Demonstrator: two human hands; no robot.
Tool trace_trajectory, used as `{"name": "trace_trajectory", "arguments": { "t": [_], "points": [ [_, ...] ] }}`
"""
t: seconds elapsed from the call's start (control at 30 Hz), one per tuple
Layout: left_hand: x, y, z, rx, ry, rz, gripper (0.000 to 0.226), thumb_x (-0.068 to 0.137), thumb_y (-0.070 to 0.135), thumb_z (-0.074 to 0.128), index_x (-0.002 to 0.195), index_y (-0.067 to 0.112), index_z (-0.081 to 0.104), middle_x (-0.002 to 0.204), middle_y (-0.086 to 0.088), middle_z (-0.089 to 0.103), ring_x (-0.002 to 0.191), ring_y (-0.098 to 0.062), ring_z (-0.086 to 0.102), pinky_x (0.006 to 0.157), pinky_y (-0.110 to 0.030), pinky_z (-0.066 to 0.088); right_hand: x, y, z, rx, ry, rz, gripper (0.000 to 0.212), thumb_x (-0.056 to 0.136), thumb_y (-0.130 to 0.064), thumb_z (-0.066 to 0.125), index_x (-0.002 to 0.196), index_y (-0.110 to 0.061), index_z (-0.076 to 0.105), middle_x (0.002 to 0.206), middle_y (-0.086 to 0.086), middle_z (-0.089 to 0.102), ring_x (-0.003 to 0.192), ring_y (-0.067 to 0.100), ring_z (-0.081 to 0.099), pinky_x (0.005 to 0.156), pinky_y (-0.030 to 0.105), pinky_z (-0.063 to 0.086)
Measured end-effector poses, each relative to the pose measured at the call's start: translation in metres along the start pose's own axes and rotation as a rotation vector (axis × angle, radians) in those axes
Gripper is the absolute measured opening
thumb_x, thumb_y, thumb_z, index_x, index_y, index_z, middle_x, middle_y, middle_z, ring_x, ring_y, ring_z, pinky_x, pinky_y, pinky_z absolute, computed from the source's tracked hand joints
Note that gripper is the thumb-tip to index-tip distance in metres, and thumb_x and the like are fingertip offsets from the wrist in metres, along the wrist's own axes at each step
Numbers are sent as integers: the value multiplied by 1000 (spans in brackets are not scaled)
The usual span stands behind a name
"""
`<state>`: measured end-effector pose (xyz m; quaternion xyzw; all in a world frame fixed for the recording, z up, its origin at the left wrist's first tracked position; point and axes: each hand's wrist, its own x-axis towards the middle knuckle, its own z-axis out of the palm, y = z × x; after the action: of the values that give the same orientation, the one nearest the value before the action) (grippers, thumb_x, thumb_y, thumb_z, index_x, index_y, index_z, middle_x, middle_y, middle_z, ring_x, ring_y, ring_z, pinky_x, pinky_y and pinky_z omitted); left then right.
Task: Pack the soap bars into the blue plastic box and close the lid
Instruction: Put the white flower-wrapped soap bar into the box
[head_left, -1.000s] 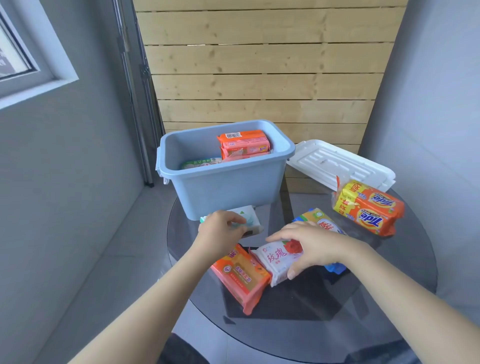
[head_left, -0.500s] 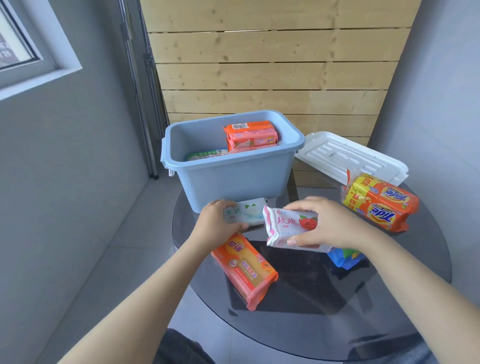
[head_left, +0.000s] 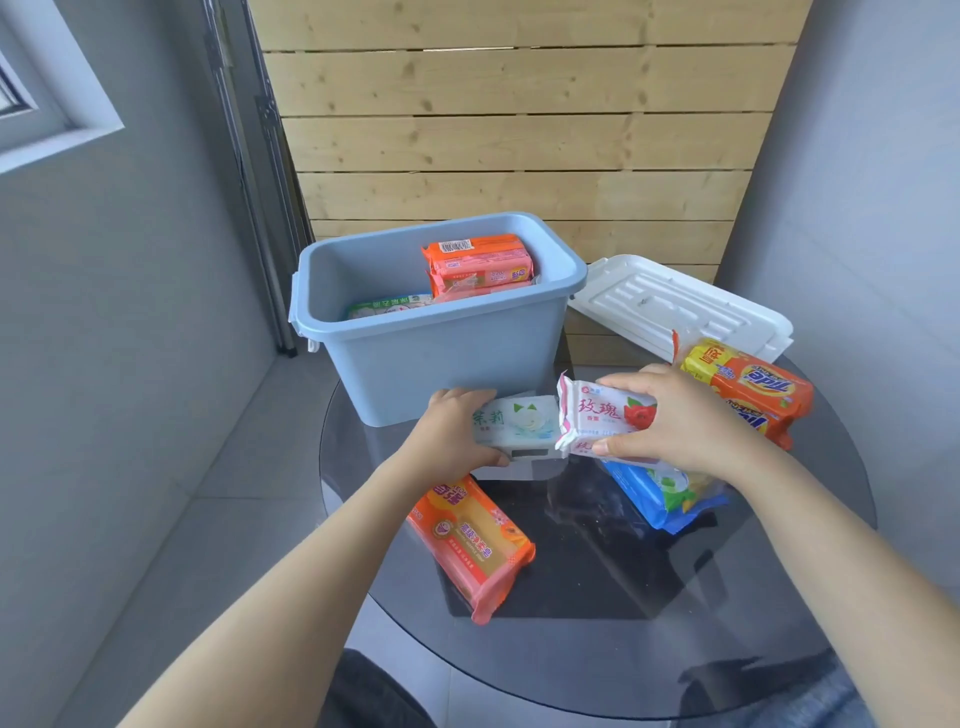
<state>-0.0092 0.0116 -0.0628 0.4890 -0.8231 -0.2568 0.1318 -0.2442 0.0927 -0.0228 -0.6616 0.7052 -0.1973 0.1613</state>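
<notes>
Two soap bars gripped lengthwise: left hand (head_left: 451, 436) jasmine bar (head_left: 517, 425), right hand (head_left: 675, 423) rose bar (head_left: 602, 415).

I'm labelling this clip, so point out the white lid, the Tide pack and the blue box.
white lid (head_left: 670, 304), head view, on its ribbed top.
Tide pack (head_left: 753, 387), head view, on its orange-and-yellow face.
blue box (head_left: 441, 358), head view, on its front wall.

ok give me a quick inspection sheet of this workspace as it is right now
surface: round dark glass table.
job's things: blue box open, soaps inside; white lid off, behind right; orange soap pack, Tide pack and blue pack on the table.
clutter: nothing seen.
grippers: left hand holds green-white soap; right hand holds rose soap.
cables: nothing seen.
surroundings: wooden slat wall, grey walls, window frame.
</notes>
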Motion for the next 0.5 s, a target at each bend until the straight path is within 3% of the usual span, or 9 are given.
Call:
{"name": "trace_trajectory", "arguments": {
  "t": [0.17, 0.3, 0.5],
  "points": [
    [-5, 5, -3, -35, 19, 63, 88, 64, 33, 81, 141, 26, 39, 136, 3, 50, 126, -17, 37, 95, -23, 29, -4, -2, -9, 83, 29, -19, 76, 60, -49, 79, 130, -35, 52, 109, -11, 53, 98, 7, 51, 75, 25, 39],
    [-12, 9, 4, -124, -68, 35, 96, 62, 33, 84, 142, 35, 30, 132, 6, 50, 121, -16, 46, 97, -28, 40, -4, -16, 2, 76, -27, -65, 77, 61, -51, 79, 131, -36, 51, 105, -13, 50, 95, 7, 50, 70, 21, 39],
    [-12, 6, 5, -163, -121, 17, 105, 64, 35, 83, 145, 39, 16, 138, 7, 48, 122, -16, 49, 93, -24, 40, 7, -30, 23, 71, -84, -61, 82, 62, -55, 76, 136, -33, 47, 112, -8, 49, 111, 12, 47, 85, 29, 41]
  ]
}}
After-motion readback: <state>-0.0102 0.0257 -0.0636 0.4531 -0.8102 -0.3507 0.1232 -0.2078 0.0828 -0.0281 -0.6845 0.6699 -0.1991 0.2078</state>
